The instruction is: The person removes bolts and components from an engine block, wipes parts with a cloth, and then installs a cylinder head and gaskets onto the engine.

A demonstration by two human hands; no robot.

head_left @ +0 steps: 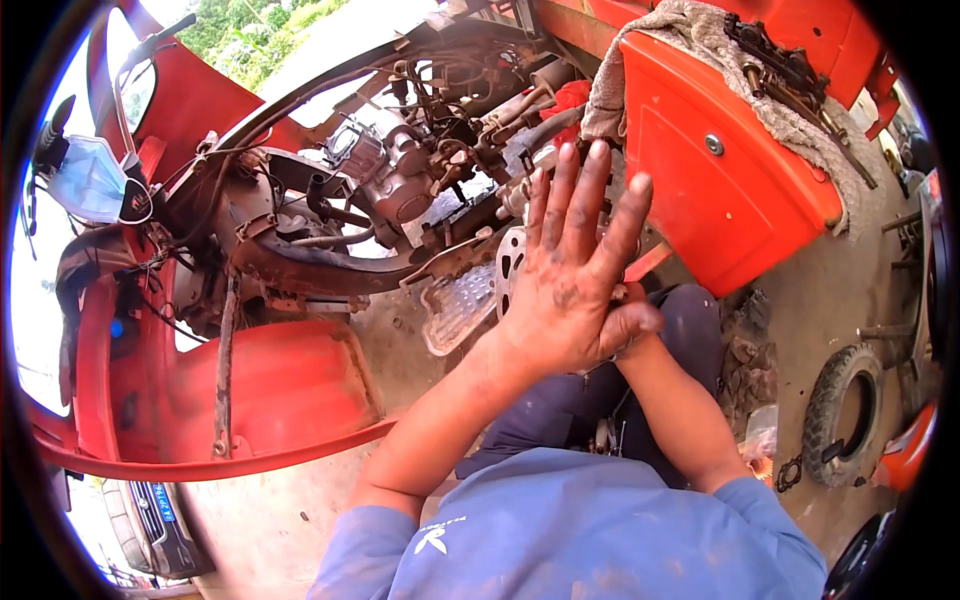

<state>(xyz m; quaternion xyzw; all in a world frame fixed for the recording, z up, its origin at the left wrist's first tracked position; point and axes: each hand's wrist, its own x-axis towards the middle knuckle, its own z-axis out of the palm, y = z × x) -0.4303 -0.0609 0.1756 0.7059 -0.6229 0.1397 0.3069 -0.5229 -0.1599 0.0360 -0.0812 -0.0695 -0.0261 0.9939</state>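
My left hand (575,270) is raised in the middle of the view, back up, fingers stretched out and holding nothing visible. My right hand (630,293) is mostly hidden behind it; its forearm (675,400) comes in from the lower right. Just left of my hands are a metal disc with holes (510,260) and a worn metal footplate (450,315). Beyond lies the exposed engine (395,170) of a red vehicle, with hoses, cables and a rusty frame (310,258).
A red panel (715,210) with a draped cloth (660,22) and metal parts (790,80) stands right. A tyre (840,415) lies on the concrete floor. Red bodywork (270,390) with a hanging blue mask (88,182) fills the left; a car (148,530) shows below.
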